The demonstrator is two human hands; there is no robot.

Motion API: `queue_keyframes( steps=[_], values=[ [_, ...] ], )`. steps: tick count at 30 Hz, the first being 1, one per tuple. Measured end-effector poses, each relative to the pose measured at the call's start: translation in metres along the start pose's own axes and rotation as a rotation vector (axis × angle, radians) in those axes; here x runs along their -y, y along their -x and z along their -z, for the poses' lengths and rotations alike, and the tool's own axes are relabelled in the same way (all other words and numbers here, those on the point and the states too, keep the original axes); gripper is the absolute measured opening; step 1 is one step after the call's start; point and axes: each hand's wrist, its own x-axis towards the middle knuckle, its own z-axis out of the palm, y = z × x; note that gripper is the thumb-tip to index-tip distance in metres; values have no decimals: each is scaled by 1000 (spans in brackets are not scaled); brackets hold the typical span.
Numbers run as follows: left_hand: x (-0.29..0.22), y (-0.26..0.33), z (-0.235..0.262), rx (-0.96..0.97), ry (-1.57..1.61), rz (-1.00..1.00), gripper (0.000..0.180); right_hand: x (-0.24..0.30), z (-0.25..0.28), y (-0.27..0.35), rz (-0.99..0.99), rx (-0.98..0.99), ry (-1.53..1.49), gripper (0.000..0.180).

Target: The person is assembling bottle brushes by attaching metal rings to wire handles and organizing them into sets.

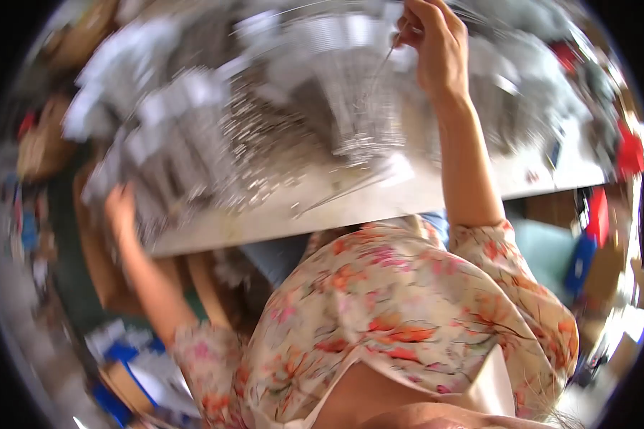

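My right hand (pixel 440 53) is raised over the far part of the table, fingers pinched on a thin, shiny, wire-like strand (pixel 383 64). The strand hangs down toward a bundle of thin metallic pieces with white tops (pixel 350 79); its exact kind is blurred. My left hand (pixel 121 206) is at the table's left edge, against a grey-white bundle (pixel 143 161). Motion smears its fingers, and whether they grip the bundle is unclear. Between the hands lies a scatter of small shiny metal pieces (pixel 265 146).
The pale table (pixel 279 227) runs across in front of me. More grey-white bundles (pixel 508 93) line its right and far sides. A long thin metallic piece (pixel 347 189) lies near the front edge. Cartons (pixel 100 243) stand below left; a blue-and-white box (pixel 139 379) is lower left.
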Motion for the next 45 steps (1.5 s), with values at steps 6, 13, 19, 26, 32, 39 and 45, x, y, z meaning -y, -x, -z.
queue_keyframes(
  steps=[6,13,19,26,32,39,45],
  values=[
    [7,-15,3,141,179,278,21,29,153,30,-103,-190,490,22],
    [-15,-12,18,129,253,359,18,5,159,62,24,-86,1554,17],
    [13,-2,31,-91,120,-22,21,-13,170,52,-34,-86,1623,14],
    [-102,31,54,-295,570,135,28,33,169,24,-229,191,1664,16],
    [-177,47,54,-227,697,207,33,86,206,6,165,-233,940,18],
    [-208,53,35,-18,1073,103,35,56,302,-7,53,-334,1444,22],
    [-233,73,5,120,1266,42,32,57,305,-27,117,-393,1383,16]
  ],
)
